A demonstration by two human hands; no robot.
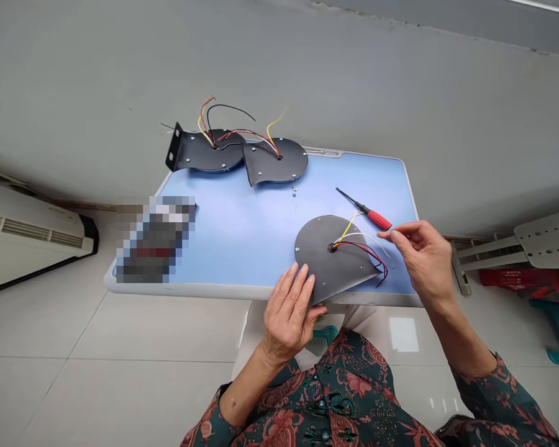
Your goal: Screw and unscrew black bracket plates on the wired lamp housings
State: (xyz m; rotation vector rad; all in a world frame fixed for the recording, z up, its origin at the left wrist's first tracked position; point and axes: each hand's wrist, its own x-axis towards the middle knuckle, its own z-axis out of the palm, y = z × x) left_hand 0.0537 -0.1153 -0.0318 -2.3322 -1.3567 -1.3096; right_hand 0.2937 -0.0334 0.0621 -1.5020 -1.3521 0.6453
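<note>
A dark grey teardrop-shaped plate (314,257) lies at the front edge of the blue table, with yellow, white, red and black wires (363,245) coming out of a central hole. My left hand (289,304) grips its near edge, fingers flat on top and thumb underneath. My right hand (419,254) hovers to the right of the plate, thumb and index fingertip pinched together; whatever is between them is too small to make out. Just beyond those fingertips rests a screwdriver (377,218) with a red handle and black shaft. Small screws (297,249) sit in the plate's rim.
Two similar wired plates, one with a slotted bracket end (174,148) and another (289,158), lie overlapping at the back left. Tiny loose screws (294,191) are near them. A blurred-out object (153,242) occupies the table's left side. A grey wall (270,62) stands behind.
</note>
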